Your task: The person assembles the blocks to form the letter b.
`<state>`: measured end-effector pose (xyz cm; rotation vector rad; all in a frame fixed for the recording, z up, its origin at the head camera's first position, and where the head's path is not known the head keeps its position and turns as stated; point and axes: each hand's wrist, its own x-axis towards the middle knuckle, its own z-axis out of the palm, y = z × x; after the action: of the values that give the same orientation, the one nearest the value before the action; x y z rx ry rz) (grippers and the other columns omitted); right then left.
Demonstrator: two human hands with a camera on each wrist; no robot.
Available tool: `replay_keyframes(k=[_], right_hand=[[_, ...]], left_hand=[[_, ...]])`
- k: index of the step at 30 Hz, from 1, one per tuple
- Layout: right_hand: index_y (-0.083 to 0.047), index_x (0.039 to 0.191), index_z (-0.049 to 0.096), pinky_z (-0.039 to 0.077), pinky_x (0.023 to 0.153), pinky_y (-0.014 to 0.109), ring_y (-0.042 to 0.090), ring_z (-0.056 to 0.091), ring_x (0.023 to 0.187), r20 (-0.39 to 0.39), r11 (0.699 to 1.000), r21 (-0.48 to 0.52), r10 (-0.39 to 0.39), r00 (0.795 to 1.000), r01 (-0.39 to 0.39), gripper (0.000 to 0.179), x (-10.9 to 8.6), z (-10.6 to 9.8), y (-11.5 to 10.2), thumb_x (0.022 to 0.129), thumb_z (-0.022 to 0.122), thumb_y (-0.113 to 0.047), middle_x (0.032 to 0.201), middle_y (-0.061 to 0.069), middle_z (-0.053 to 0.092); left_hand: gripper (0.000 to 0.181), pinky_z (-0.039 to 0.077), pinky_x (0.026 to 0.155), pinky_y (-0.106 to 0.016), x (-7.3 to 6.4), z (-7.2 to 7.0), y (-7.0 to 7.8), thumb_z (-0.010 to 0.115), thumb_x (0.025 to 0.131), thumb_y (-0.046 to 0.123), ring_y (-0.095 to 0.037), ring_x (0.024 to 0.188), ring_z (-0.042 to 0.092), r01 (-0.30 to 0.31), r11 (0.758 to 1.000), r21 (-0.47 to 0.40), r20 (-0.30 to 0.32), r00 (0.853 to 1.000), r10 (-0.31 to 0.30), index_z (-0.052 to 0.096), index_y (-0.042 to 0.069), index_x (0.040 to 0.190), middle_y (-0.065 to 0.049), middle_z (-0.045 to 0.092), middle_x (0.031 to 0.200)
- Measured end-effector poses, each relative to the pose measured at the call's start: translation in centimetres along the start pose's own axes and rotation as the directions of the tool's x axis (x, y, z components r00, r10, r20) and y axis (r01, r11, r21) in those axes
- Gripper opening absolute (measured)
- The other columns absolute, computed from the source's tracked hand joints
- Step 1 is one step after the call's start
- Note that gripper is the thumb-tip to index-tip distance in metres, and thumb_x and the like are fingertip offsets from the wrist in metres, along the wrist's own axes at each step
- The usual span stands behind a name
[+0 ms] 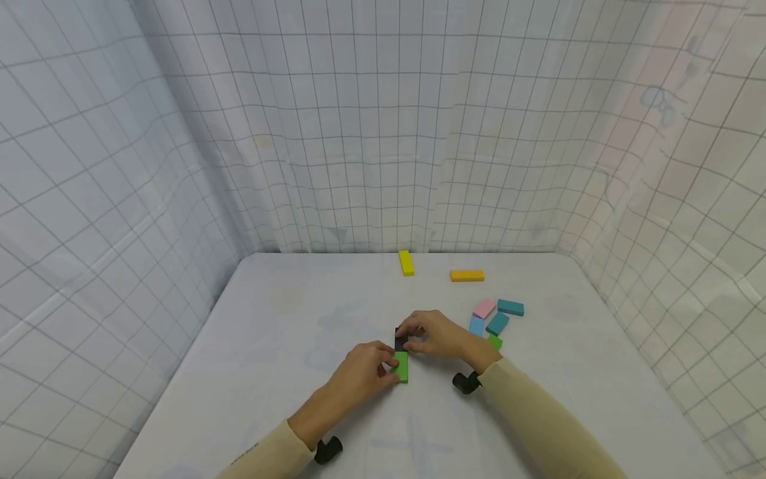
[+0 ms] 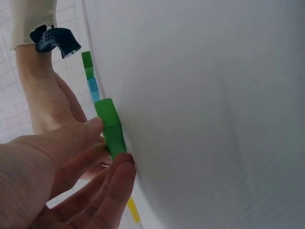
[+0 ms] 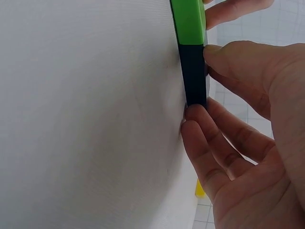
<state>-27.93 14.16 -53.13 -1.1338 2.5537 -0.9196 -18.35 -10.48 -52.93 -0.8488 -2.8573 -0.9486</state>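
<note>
A green block (image 1: 402,368) lies on the white table, end to end with a dark, nearly black block (image 1: 400,342). My left hand (image 1: 362,372) pinches the green block from the left; in the left wrist view its thumb lies at one side of the green block (image 2: 109,125) and its fingertips reach the far end. From the right, my right hand (image 1: 444,336) holds the dark block between thumb and fingers. The right wrist view shows that dark block (image 3: 194,74) meeting the green block (image 3: 188,21), with fingertips at its far end.
Right of the right hand lie a pink block (image 1: 484,308), a blue block (image 1: 476,325), two teal blocks (image 1: 510,307) and another green block (image 1: 495,342). Farther back are a yellow block (image 1: 406,263) and an orange block (image 1: 467,275). Gridded white curtains (image 1: 383,133) enclose the table.
</note>
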Motion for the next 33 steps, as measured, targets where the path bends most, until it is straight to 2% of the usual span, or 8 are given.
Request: replay_keyframes(k=[10, 33], right_hand=[[-0.015, 0.138, 0.082, 0.067, 0.109, 0.041, 0.023, 0.079, 0.125, -0.003, 1.0, -0.025, -0.019, 1.0, 0.019, 0.027, 0.03, 0.01, 0.08, 0.111, 0.082, -0.017, 0.141, 0.005, 0.08], [-0.012, 0.137, 0.082, 0.067, 0.111, 0.041, 0.023, 0.079, 0.125, 0.013, 1.0, -0.016, -0.006, 1.0, 0.007, 0.027, 0.23, -0.28, 0.38, 0.11, 0.083, -0.013, 0.141, 0.006, 0.08]], left_hand=[[0.02, 0.065, 0.073, -0.023, -0.04, -0.02, 0.14, 0.098, 0.093, 0.005, -0.02, 0.083, 0.082, -0.011, 1.0, 0.01, -0.011, 1.0, 0.011, 0.09, -0.002, 0.11, -0.02, 0.082, 0.131], [0.02, 0.067, 0.074, -0.026, 0.05, -0.09, 0.36, 0.097, 0.095, 0.008, -0.02, 0.084, 0.082, 0.004, 1.0, 0.031, 0.005, 1.0, -0.004, 0.09, -0.002, 0.111, -0.019, 0.081, 0.134]])
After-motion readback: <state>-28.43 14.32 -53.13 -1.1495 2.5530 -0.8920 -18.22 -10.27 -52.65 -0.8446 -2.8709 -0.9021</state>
